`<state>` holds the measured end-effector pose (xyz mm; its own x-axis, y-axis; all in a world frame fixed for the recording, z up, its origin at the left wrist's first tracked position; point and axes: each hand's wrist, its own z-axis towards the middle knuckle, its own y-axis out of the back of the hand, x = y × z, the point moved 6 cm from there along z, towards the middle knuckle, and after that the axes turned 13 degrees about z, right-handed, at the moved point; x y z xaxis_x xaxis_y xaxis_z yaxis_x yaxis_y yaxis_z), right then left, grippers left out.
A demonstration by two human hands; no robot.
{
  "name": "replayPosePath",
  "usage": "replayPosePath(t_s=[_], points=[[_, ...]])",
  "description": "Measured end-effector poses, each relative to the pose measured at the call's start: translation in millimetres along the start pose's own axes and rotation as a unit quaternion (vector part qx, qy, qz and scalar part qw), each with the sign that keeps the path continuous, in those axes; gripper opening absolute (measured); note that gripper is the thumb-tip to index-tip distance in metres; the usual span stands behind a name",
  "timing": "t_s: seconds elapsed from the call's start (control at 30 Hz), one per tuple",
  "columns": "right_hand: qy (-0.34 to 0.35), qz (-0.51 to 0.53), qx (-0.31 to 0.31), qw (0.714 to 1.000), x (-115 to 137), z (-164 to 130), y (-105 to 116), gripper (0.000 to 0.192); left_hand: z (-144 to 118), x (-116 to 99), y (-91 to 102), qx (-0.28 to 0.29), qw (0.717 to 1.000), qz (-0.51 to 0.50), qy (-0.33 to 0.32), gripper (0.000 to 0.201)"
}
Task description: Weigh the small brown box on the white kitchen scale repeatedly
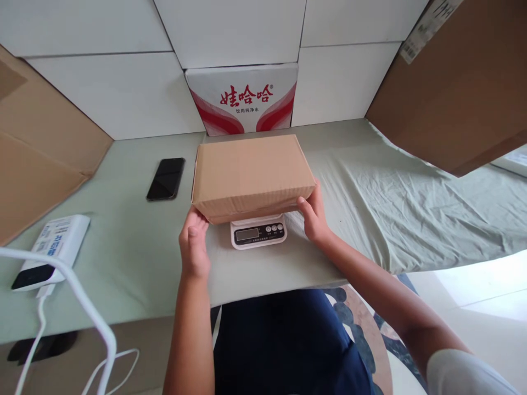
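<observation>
A closed brown cardboard box point(251, 173) rests on a small white digital scale point(258, 232) on the cloth-covered table. My left hand point(193, 241) touches the box's near left corner, fingers curled against its underside edge. My right hand point(313, 213) grips the near right corner, thumb on the front face. The scale's display and buttons peek out under the box's front edge.
A black phone point(166, 178) lies left of the box. A white power bank point(51, 249) with a white cable point(88, 312) sits at the near left. A red-and-white water carton point(242, 99) leans against the tiled wall. Brown cardboard sheets stand at the left point(37, 153) and right point(461, 82).
</observation>
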<state>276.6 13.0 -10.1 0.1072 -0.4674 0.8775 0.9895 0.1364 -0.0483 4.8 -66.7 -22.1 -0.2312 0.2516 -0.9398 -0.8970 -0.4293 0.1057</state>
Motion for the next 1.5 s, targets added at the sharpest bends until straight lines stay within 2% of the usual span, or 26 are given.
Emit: replayPosePath(t_s=[0.07,0.17,0.27,0.33,0.4,0.47,0.53,0.63,0.7,0.8,1.07,1.2,1.33,1.4,1.5], points=[[0.003,0.003,-0.002,1.000,1.9,0.1,-0.9,0.063,-0.7,-4.8,-0.4,0.002,1.000,0.008,0.000,0.083],[0.024,-0.001,-0.016,1.000,15.2,12.0,-1.0,0.067,9.6,-24.9,-0.4,0.013,1.000,0.004,-0.019,0.083],[0.057,-0.018,-0.024,0.998,29.9,46.9,-2.9,0.070,45.2,-49.3,-4.4,0.037,0.998,-0.016,-0.054,0.082],[0.073,-0.012,-0.018,0.997,27.1,78.9,-7.2,0.069,80.3,-54.5,-14.4,0.072,0.994,-0.020,-0.074,0.089],[0.087,0.003,-0.016,0.996,9.7,108.6,-12.6,0.070,115.9,-42.9,-25.0,0.077,0.994,-0.037,-0.070,0.093],[0.083,0.014,-0.027,0.996,-20.3,128.6,-16.6,0.074,143.2,-17.7,-34.7,0.061,0.995,-0.053,-0.051,0.096],[0.056,0.025,-0.031,0.998,-53.7,137.1,-19.6,0.079,157.5,13.3,-44.1,0.062,0.996,-0.056,-0.018,0.098],[0.017,0.028,-0.023,0.999,-87.5,135.3,-20.1,0.083,160.8,51.8,-50.7,0.069,0.996,-0.051,0.025,0.097],[0.008,0.022,-0.016,1.000,-94.6,132.2,-18.6,0.080,158.7,67.6,-50.7,0.062,0.995,-0.052,0.051,0.098],[-0.003,0.020,-0.018,1.000,-94.9,131.0,-15.9,0.078,156.7,79.9,-50.6,0.043,0.994,-0.060,0.081,0.105],[-0.025,0.024,-0.016,0.999,-103.0,135.1,-16.2,0.080,156.0,84.0,-58.1,0.045,0.995,-0.059,0.064,0.102],[-0.048,0.035,-0.020,0.998,-111.8,137.7,-9.9,0.088,156.9,75.2,-46.5,0.032,0.997,-0.047,0.052,0.106],[-0.055,0.047,-0.019,0.997,-113.5,137.7,-3.3,0.095,158.2,73.8,-31.6,0.007,0.996,-0.038,0.074,0.108],[-0.050,0.046,-0.013,0.998,-110.9,136.1,-3.8,0.093,158.1,76.9,-33.5,0.018,0.996,-0.043,0.081,0.103],[-0.041,0.024,0.006,0.999,-106.4,133.4,-9.5,0.085,157.1,81.7,-46.4,0.050,0.994,-0.052,0.085,0.099]])
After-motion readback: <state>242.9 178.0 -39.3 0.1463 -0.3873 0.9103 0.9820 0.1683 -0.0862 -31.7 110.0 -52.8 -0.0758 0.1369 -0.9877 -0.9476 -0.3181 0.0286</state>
